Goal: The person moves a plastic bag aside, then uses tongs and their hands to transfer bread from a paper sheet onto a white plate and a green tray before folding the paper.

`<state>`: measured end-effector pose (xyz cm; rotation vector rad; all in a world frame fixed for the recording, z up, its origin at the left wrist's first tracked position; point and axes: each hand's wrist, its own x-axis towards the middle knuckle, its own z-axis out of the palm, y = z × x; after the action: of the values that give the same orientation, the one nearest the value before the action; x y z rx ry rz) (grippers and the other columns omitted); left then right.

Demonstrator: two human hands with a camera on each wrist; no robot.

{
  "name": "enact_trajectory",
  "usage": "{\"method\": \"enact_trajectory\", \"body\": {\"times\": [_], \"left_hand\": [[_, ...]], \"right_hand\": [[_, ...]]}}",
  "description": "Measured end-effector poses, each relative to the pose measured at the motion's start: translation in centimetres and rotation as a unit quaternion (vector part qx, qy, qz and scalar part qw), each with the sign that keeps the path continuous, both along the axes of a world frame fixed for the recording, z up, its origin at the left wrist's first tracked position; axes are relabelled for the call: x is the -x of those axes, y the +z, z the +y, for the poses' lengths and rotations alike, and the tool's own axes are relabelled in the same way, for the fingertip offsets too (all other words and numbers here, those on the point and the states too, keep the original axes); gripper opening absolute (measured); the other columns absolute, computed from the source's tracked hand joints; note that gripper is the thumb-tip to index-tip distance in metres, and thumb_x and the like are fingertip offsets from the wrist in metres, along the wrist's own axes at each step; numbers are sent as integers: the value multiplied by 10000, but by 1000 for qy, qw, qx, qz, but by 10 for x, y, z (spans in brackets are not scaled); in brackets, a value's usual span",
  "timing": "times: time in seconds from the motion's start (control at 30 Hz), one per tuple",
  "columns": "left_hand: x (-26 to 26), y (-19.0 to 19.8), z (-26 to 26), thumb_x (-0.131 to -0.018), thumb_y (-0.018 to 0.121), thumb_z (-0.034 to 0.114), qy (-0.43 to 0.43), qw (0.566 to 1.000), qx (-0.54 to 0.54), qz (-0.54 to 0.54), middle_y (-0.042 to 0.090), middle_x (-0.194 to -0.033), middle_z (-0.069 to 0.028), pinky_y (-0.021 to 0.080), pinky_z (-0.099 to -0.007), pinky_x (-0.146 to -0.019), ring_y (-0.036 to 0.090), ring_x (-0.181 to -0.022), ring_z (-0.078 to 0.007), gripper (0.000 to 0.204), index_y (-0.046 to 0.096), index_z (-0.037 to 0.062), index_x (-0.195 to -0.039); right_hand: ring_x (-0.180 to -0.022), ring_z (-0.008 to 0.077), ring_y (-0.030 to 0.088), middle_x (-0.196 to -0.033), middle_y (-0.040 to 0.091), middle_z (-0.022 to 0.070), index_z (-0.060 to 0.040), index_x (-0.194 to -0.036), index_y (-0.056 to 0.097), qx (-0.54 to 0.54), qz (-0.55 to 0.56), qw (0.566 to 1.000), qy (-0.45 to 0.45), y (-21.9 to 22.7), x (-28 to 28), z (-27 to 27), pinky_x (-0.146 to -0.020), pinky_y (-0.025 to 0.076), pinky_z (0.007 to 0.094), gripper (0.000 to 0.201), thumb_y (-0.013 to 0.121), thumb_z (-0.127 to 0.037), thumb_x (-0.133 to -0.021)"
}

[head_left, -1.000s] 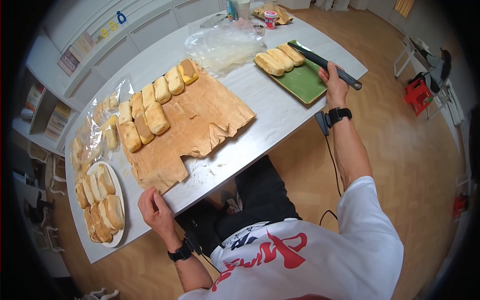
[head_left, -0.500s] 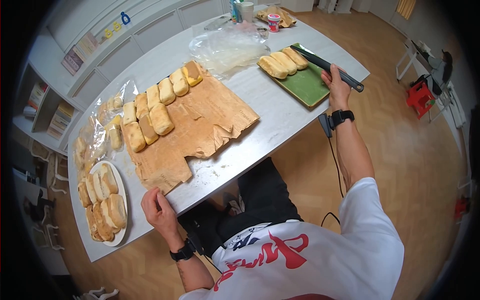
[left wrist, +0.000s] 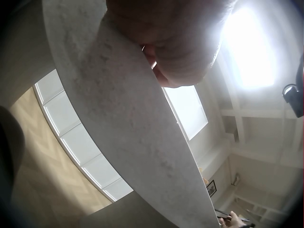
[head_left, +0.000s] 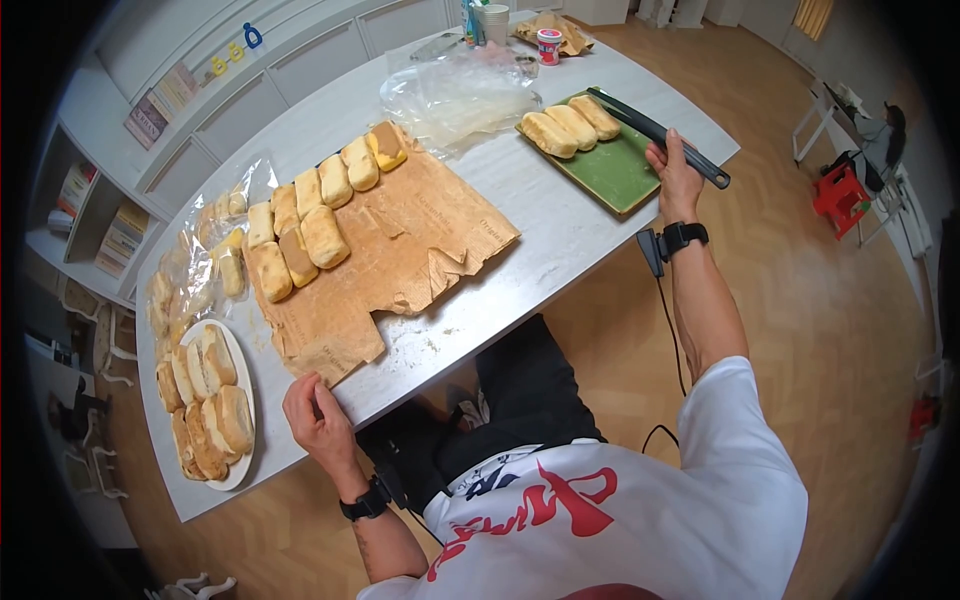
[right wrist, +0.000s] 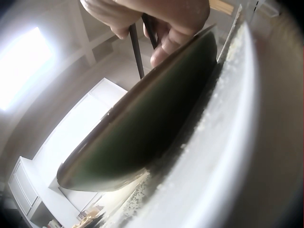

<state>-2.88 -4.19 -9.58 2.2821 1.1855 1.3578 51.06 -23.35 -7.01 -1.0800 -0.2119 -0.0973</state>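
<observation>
My right hand point(head_left: 682, 178) holds long black tongs point(head_left: 650, 130) over the right side of a green rectangular tray point(head_left: 622, 178). Two dark arms of the tongs show beneath the fingers in the right wrist view. Three pale bread rolls point(head_left: 571, 128) lie side by side at the tray's far left end, close to the tongs' tips. At the table's near edge, my left hand point(head_left: 318, 415) rests with loosely curled fingers and nothing in it. It is right by the corner of a torn brown paper sheet point(head_left: 420, 230), which carries two rows of rolls point(head_left: 323, 238) along its far left side.
An oval white plate point(head_left: 247, 440) of browned rolls stands at the left of the table point(head_left: 470, 310). Clear bags of rolls point(head_left: 200, 265) lie behind it. Crumpled clear plastic point(head_left: 455, 100), a small red-and-white tub point(head_left: 549, 46) and stacked cups point(head_left: 493, 22) are toward the back.
The head view has shifted slightly. The tongs' tips have moved a little to the right; my left hand rests at the same table edge.
</observation>
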Motion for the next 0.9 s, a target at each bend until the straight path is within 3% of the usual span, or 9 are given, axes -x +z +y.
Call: {"method": "enact_trajectory", "body": {"times": [0.3,0.37,0.47,0.8,0.9], "left_hand": [[0,-3,2,-870,610,-33,1,1000,-7,-11,659,-1002,-144,488,-362,-863,613,-963,-297,109,655,-12,-966],[-3,2,0,-861,618,-32,15,1000,-26,-3,663,-983,-147,488,-369,-859,616,-941,-309,99,655,-5,-949],[-2,6,2,-826,627,-44,3,999,-33,-8,672,-978,-137,494,-378,-853,619,-947,-310,108,658,-5,-922],[3,2,5,-819,630,-41,2,999,-24,-29,676,-980,-137,495,-382,-858,621,-962,-312,128,665,1,-935],[4,2,5,-820,627,-43,2,999,-24,-35,675,-984,-138,495,-385,-862,621,-966,-315,135,665,2,-942]], "right_hand": [[-725,154,657,-836,642,98,0,-1042,578,-55,-16,997,-52,-5,-8,-7,-627,570,247,250,676,-200,-927],[-688,160,661,-838,669,108,2,-1007,582,-105,3,994,20,0,-1,-14,-681,573,265,250,628,-238,-960],[-819,180,685,-945,694,132,34,-1053,608,-90,21,992,87,19,42,-11,-751,580,266,360,637,-308,-946],[-828,211,703,-976,686,128,4,-1134,575,-19,113,940,322,15,192,60,-723,607,294,322,578,-281,-983],[-829,203,701,-957,677,136,-5,-1139,553,10,94,925,367,8,224,79,-721,605,291,306,561,-272,-991]]}}
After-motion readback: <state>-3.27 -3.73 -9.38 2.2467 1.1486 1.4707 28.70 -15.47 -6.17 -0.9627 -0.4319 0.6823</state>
